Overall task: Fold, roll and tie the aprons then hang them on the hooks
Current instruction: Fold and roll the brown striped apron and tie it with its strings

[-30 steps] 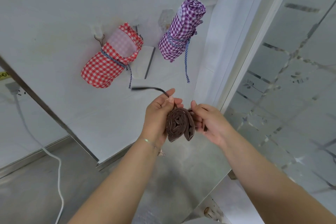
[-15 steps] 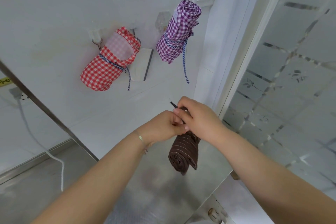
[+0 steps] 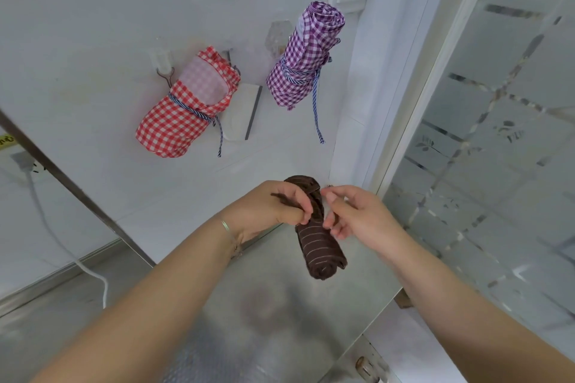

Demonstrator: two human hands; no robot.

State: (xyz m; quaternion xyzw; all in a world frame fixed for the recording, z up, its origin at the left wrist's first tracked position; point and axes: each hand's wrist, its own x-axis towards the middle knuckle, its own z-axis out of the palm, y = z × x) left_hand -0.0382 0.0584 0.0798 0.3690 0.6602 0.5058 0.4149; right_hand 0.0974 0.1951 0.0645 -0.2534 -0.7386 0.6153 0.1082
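Observation:
A rolled brown striped apron (image 3: pixel 320 246) hangs upright in the air in front of me. My left hand (image 3: pixel 273 208) grips its upper part, and a brown strap end lies across that hand's knuckles. My right hand (image 3: pixel 357 214) is at the roll's right side, its fingers curled and pinching a strap by the roll. On the white wall a rolled red checked apron (image 3: pixel 183 109) hangs tied with a striped strap beside a hook (image 3: pixel 165 74). A rolled purple checked apron (image 3: pixel 308 56) hangs tied to its right.
A steel counter (image 3: pixel 264 314) lies below my hands. A frosted glass door (image 3: pixel 497 134) stands at the right. A white cable (image 3: pixel 53 236) runs down the wall at the left from a socket. A white squeegee (image 3: pixel 245 109) hangs between the two aprons.
The brown roll turned from end-on to hanging upright. My right hand came off the top of the roll and now sits at its right side.

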